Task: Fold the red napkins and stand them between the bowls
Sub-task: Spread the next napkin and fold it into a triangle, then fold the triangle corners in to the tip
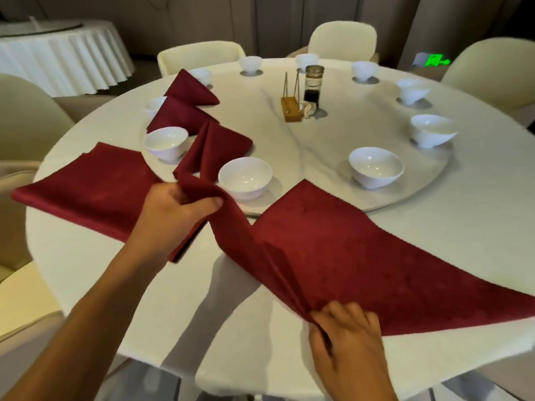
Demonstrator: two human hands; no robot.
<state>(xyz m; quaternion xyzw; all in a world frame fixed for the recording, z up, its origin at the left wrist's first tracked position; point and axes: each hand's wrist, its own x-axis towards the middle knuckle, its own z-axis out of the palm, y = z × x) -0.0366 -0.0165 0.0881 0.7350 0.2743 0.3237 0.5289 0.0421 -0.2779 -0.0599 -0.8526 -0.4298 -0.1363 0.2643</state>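
Note:
A large red napkin [347,250] lies spread on the round white table [477,227], gathered into pleats along its left edge. My left hand [176,209] grips the far end of the pleats, lifted near a white bowl [245,176]. My right hand [344,334] pinches the near end of the pleats at the table's front. Three folded red napkins stand between bowls on the left: one [214,146], one [179,117] and one [192,88]. A stack of flat red napkins [92,186] lies left of my left hand.
Several white bowls ring the marble turntable [318,140], among them one [376,167] and one [432,134]. A wooden stand [291,107] and a dark sauce bottle [312,85] sit at its centre. Cream chairs [343,37] surround the table.

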